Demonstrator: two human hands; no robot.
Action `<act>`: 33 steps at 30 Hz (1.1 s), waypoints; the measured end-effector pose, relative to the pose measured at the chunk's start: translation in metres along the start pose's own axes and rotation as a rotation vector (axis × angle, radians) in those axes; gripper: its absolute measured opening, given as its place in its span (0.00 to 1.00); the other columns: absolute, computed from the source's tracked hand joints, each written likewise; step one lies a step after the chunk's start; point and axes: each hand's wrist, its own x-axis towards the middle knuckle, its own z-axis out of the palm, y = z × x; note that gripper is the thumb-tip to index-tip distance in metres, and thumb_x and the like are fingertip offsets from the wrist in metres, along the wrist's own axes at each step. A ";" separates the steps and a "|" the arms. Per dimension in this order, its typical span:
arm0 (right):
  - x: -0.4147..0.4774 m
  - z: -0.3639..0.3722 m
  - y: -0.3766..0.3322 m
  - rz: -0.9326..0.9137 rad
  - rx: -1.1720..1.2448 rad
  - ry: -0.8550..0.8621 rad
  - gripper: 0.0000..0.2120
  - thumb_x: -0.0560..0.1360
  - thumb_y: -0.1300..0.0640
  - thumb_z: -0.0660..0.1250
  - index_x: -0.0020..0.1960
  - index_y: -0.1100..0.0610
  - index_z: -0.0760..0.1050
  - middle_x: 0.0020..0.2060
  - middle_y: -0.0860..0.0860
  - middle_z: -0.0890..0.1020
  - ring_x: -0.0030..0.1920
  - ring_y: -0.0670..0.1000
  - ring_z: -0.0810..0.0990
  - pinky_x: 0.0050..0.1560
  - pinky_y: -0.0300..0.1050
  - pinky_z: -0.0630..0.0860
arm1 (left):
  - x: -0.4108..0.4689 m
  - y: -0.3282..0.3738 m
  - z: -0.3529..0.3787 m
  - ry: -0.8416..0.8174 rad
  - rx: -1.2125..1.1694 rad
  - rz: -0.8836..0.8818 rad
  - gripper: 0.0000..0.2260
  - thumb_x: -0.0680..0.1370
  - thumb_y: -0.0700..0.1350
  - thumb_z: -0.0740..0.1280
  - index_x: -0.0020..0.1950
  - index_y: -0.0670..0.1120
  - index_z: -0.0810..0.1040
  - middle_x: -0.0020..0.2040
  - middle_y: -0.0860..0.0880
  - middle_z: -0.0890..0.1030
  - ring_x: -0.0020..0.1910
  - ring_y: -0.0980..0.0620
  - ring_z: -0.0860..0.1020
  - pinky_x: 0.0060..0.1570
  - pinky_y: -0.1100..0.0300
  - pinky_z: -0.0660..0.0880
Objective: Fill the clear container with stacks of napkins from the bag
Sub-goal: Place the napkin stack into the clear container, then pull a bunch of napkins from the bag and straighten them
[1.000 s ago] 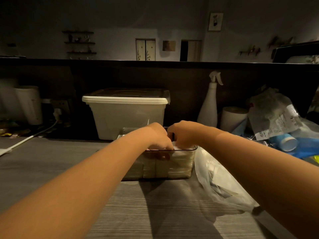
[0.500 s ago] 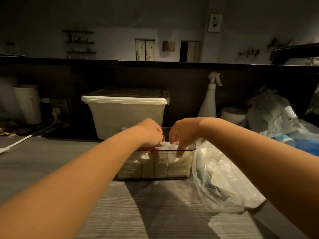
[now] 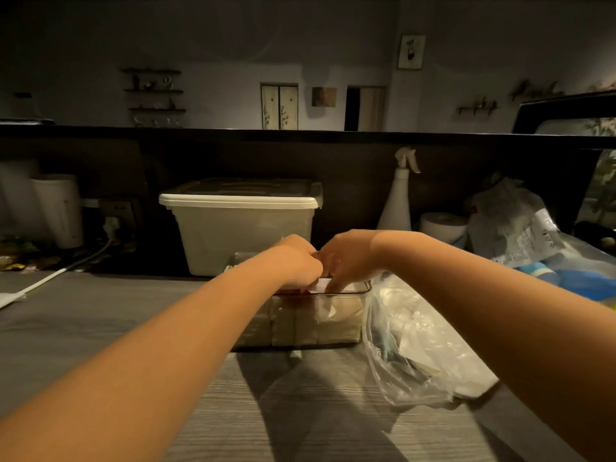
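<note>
Left hand (image 3: 296, 261) and right hand (image 3: 350, 258) meet over the clear container (image 3: 365, 290), reaching onto its napkin stacks (image 3: 300, 328); I cannot tell either grip.

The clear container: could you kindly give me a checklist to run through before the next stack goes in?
1. Container upright on the table: ok.
2. Napkins inside stand in neat rows: not ok, one white sheet sits askew near the right end.
3. Room left for another stack: cannot tell, the hands cover the top.
4. Left hand and right hand free: not ok, both reach into the container, and what their fingers hold is hidden.
5. Bag within reach: ok, it lies just right of the container.
6. Napkins left in the bag: cannot tell, the plastic is crumpled.
</note>
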 end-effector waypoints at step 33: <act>-0.092 0.103 0.061 0.242 0.244 0.597 0.07 0.76 0.57 0.68 0.47 0.48 0.71 0.45 0.48 0.79 0.45 0.49 0.77 0.44 0.41 0.72 | -0.032 0.022 0.145 0.271 -0.170 0.488 0.19 0.76 0.38 0.68 0.65 0.52 0.75 0.58 0.53 0.81 0.56 0.55 0.78 0.57 0.58 0.78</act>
